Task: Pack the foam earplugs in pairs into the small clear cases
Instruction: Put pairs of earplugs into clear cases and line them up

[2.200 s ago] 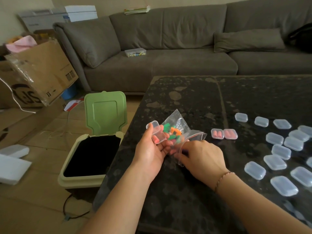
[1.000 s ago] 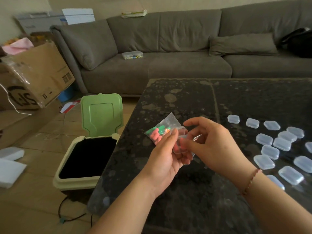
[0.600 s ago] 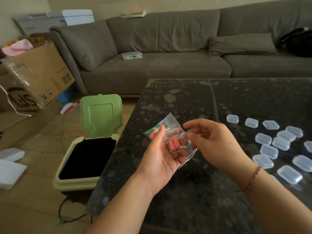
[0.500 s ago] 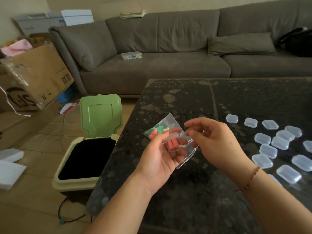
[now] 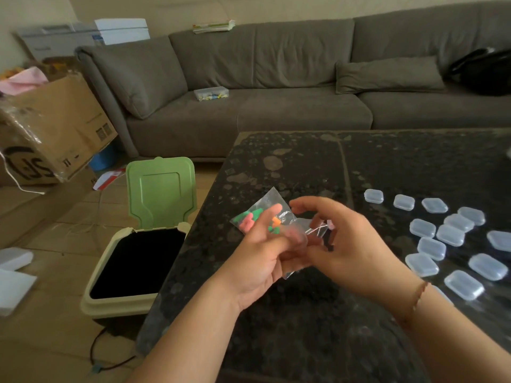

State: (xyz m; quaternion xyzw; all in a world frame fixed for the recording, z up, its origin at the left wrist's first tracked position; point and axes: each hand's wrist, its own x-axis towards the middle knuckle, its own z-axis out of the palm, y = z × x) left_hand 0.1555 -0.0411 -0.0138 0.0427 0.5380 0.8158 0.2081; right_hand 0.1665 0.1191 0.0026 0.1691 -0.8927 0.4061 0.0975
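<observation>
A clear plastic bag (image 5: 260, 214) holding green, pink and orange foam earplugs (image 5: 249, 220) is held above the dark tabletop (image 5: 304, 167), gripped in the left hand (image 5: 260, 252). The right hand (image 5: 345, 244) meets it with curled fingers; motion blur hides what they pinch, so I cannot tell its grip. To the right, closed small clear cases (image 5: 453, 239) lie scattered on the tabletop, looking empty. Beside the tabletop's left edge stands a bin (image 5: 138, 261) with its green lid (image 5: 160, 189) raised.
</observation>
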